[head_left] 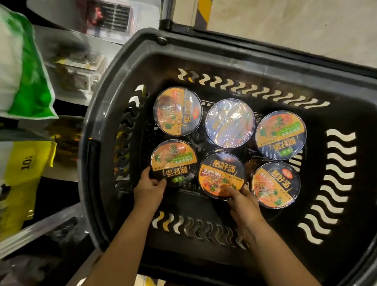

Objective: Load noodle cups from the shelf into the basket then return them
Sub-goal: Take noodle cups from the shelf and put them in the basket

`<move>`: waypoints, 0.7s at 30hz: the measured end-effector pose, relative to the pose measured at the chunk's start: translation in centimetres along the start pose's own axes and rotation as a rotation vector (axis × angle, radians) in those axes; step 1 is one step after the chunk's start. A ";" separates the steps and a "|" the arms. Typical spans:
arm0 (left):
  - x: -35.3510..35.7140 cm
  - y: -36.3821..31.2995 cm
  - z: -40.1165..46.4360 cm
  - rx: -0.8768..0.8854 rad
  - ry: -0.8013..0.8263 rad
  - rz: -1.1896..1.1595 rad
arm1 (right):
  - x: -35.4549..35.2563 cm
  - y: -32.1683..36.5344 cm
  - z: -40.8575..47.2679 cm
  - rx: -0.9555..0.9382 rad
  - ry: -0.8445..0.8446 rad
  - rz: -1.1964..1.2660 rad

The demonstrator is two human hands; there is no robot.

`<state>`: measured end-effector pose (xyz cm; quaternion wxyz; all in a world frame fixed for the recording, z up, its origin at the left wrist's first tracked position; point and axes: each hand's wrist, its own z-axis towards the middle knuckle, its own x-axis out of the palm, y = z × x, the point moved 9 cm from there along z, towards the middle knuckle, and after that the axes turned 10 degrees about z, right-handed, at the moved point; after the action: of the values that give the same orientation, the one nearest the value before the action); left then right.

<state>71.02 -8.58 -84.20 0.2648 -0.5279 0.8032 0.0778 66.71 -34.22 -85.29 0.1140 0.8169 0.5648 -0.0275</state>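
Observation:
A black plastic basket [364,112] holds several noodle cups standing upright, lids up, each with an orange and dark foil lid. My left hand [149,188] grips the near-left cup [173,161] at its lower rim, thumb on the lid edge. My right hand [241,203] holds the near-middle cup [221,172], fingers on the lid's near edge. Other cups stand at the far left [177,110], far middle [229,122], far right [280,134] and near right [275,184].
Metal shelves [30,232] run along the left, carrying a white-and-green bag [10,67] and a yellow bag [14,182]. Pale floor [285,6] with a yellow-black striped strip lies beyond the basket.

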 end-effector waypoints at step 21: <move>-18.6 -16.9 -38.7 0.814 -0.531 0.781 | -6.1 18.8 -42.3 -1.057 -0.120 -1.063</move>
<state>78.33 -16.54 -39.33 0.5877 -0.0146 0.8088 -0.0149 78.46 -36.97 -40.15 0.4930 0.2677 0.8139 0.1512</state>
